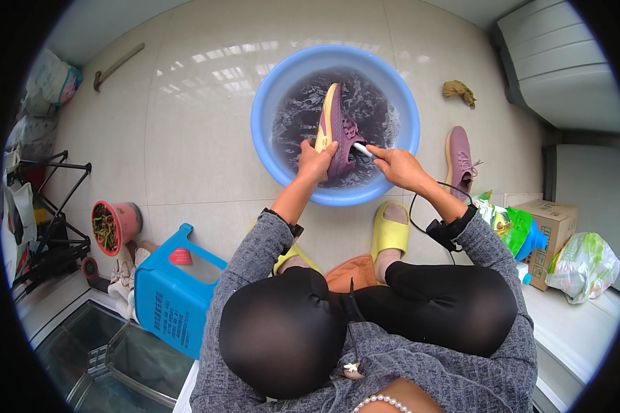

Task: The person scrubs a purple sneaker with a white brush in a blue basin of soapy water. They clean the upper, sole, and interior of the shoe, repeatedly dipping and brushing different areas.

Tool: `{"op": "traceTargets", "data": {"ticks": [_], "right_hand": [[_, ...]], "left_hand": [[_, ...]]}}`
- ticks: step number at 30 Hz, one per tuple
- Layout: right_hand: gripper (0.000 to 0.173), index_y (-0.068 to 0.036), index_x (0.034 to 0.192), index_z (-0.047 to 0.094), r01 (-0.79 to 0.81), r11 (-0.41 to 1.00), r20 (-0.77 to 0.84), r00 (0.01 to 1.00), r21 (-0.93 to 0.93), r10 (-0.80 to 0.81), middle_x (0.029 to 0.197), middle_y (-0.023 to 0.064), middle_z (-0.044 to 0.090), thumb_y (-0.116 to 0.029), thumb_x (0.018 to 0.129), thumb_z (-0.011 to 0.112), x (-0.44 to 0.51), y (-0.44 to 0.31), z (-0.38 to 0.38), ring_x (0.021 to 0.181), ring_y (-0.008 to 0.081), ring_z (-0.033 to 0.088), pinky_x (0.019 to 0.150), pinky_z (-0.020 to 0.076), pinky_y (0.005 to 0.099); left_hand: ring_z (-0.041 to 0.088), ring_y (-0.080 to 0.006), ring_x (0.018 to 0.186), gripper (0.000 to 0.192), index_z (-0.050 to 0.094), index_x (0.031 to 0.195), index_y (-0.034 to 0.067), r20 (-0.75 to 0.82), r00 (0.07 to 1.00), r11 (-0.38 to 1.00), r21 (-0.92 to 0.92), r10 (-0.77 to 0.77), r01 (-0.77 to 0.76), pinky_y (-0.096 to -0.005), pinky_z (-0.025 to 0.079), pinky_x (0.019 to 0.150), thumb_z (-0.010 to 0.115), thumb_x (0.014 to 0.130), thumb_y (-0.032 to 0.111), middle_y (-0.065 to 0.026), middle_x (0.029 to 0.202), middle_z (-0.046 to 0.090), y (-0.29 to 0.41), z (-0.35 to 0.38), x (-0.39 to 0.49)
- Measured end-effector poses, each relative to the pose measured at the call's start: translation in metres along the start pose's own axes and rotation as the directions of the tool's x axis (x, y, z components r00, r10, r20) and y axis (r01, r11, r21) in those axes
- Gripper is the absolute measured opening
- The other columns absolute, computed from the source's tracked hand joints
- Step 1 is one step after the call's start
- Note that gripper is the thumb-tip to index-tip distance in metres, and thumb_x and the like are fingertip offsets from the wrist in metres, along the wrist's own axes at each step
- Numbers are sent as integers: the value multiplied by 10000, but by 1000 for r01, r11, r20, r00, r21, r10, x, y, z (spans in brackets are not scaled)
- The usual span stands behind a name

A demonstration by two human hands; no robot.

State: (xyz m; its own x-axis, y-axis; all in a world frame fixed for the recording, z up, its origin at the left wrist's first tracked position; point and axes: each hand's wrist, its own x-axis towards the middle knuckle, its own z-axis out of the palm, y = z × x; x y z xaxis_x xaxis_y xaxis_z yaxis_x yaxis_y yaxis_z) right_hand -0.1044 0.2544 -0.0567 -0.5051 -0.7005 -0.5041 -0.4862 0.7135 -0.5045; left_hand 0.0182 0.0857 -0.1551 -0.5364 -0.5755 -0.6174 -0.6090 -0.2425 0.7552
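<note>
A blue plastic basin (261, 155) of dark, rippling water (297, 103) sits on the floor before me. Over the water a mauve lace-up shoe (347, 131) with a cream sole is tilted on its side, toe pointing away from me. My left hand (318, 161) grips it by the sole near the heel. In my right hand (400, 168) is the handle of a white brush-like tool (362, 149), whose far end is hidden inside the shoe's opening. The matching mauve shoe (460, 157) rests on the tiles to the right of the basin.
A crumpled brown cloth (460, 94) lies at the right, with a cardboard box (547, 222) and plastic bags (584, 268) nearer me. To the left are a blue plastic stool (173, 299), a tipped flowerpot (119, 227), a hammer (116, 67) and a black folding frame (57, 201).
</note>
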Motion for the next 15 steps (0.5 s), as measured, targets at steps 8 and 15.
{"op": "traceTargets", "data": {"ticks": [8, 15], "right_hand": [[432, -52, 1278, 548, 2, 992, 12, 1000, 128, -3, 1012, 203, 662, -129, 854, 540, -22, 0, -16, 918, 343, 638, 822, 480, 401], [381, -27, 1216, 595, 2, 986, -76, 997, 167, 10, 854, 203, 675, -103, 845, 550, -69, -29, -46, 757, 310, 654, 717, 495, 379]], "left_hand": [[519, -331, 1169, 878, 307, 1405, 19, -2, 1000, 992, 121, -15, 15, -401, 405, 997, 705, 783, 493, -239, 1300, 485, -3, 10, 4], [552, -240, 1101, 674, 406, 1373, 169, 404, 915, 747, -612, 13, 260, -407, 448, 903, 516, 874, 608, -58, 1244, 566, 10, -7, -11]]}}
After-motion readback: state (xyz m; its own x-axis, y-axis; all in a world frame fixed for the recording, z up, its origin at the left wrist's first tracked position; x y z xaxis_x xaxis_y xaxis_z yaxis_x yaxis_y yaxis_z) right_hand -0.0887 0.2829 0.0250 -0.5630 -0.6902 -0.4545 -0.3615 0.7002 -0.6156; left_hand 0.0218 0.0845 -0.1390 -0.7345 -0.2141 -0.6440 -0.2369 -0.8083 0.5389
